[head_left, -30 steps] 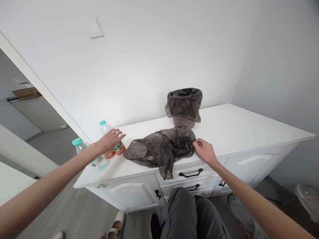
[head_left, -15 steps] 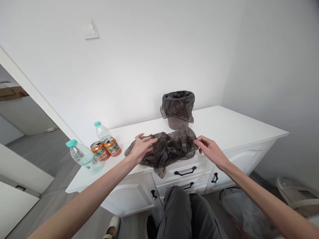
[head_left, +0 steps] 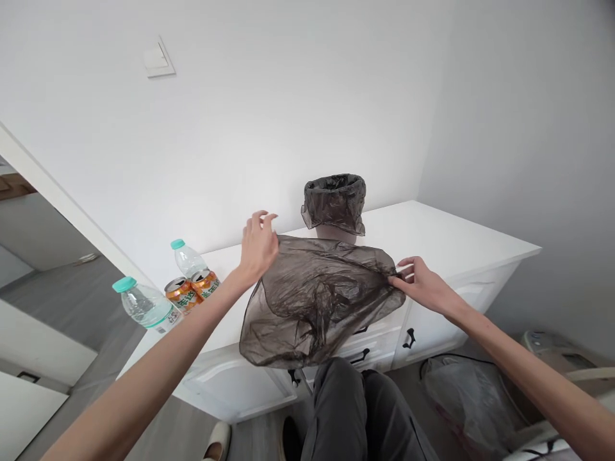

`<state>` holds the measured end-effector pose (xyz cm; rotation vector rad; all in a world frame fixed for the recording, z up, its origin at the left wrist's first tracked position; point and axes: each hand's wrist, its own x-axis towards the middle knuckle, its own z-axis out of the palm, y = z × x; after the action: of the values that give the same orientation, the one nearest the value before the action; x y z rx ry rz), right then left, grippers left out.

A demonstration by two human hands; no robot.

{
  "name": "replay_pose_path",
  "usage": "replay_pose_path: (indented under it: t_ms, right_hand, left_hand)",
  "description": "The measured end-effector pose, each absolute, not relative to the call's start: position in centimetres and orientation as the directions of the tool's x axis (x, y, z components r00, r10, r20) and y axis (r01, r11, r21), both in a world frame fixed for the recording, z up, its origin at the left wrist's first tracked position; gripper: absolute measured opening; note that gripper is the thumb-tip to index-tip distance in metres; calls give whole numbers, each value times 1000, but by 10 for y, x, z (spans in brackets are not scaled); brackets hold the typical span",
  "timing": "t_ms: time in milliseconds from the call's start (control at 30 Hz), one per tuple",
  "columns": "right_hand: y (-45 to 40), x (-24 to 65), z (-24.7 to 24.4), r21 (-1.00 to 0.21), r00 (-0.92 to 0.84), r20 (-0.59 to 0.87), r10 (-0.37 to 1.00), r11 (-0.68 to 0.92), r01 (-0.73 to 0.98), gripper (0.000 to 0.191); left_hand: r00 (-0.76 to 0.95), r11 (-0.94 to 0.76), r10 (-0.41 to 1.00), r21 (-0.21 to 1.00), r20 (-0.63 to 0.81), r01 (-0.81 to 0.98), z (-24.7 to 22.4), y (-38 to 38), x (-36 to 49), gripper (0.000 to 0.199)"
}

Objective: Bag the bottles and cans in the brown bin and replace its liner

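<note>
A thin, see-through dark plastic bag (head_left: 317, 294) is stretched between my hands, over the cabinet's front edge. My left hand (head_left: 260, 243) is closed on the bag's upper left edge, its fingers curled. At the bag's right end, my right hand (head_left: 419, 282) pinches gathered plastic between thumb and fingers. Behind the bag stands a small bin (head_left: 335, 233), lined with another dark bag (head_left: 335, 203) folded over its rim; its lower part is hidden.
Left on the white cabinet top (head_left: 432, 237) stand two capped bottles (head_left: 144, 304) (head_left: 188, 258) and two orange cans (head_left: 182, 294) (head_left: 205, 283). Below right, a clear plastic bag (head_left: 466, 397) lies on the floor near a chair. Black handles (head_left: 409, 338) stick out from the cabinet front.
The loose bag has spread from a crumpled bundle into a wide sheet. My left hand has risen and closed on its edge; my right hand has moved slightly right, still pinching.
</note>
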<state>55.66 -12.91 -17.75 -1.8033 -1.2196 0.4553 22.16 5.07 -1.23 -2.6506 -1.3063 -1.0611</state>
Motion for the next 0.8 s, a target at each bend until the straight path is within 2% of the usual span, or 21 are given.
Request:
replay_pose_path:
  t_ms: [67, 133, 167, 233, 300, 367, 467, 533, 633, 700, 800]
  right_hand:
    - [-130, 544, -174, -723, 439, 387, 811, -29, 690, 54]
    - [-133, 524, -171, -555, 303, 572, 762, 87, 827, 57]
    - [-133, 512, -171, -463, 191, 611, 768, 151, 873, 55]
    - [-132, 491, -173, -315, -28, 592, 806, 262, 912, 51]
    - [-126, 477, -180, -244, -141, 499, 855, 295, 924, 54]
    - [-118, 472, -187, -230, -160, 389, 907, 264, 936, 61]
    - [-111, 474, -194, -249, -170, 299, 939, 249, 936, 67]
    - [-109, 476, -193, -257, -187, 336, 923, 281, 924, 65]
    - [-107, 475, -191, -223, -219, 425, 878, 336, 915, 60]
    - [-104, 472, -190, -185, -233, 423, 876, 335, 924, 61]
    - [-101, 475, -187, -183, -201, 270, 942, 255, 950, 73]
  left_hand:
    - [641, -776, 579, 101, 504, 622, -29, 25, 224, 43]
    - [819, -884, 460, 93, 343, 457, -56, 0, 224, 40]
    - [874, -910, 413, 106, 256, 400, -72, -8, 221, 42]
    - [917, -923, 379, 121, 126, 365, -101, -13, 212, 49]
    - [917, -914, 397, 110, 49, 390, -122, -1, 195, 53]
    - [894, -893, 447, 74, 20, 445, -129, 21, 177, 54]
    - [830, -833, 553, 7, 74, 554, -117, 46, 153, 49]
    - [800, -810, 581, 11, 150, 586, -106, 44, 145, 46]
    - [833, -856, 517, 87, 196, 510, -106, 19, 144, 47]
    - [879, -888, 458, 106, 132, 447, -118, 3, 144, 54]
    - [896, -896, 443, 38, 3, 443, -138, 1, 136, 64]
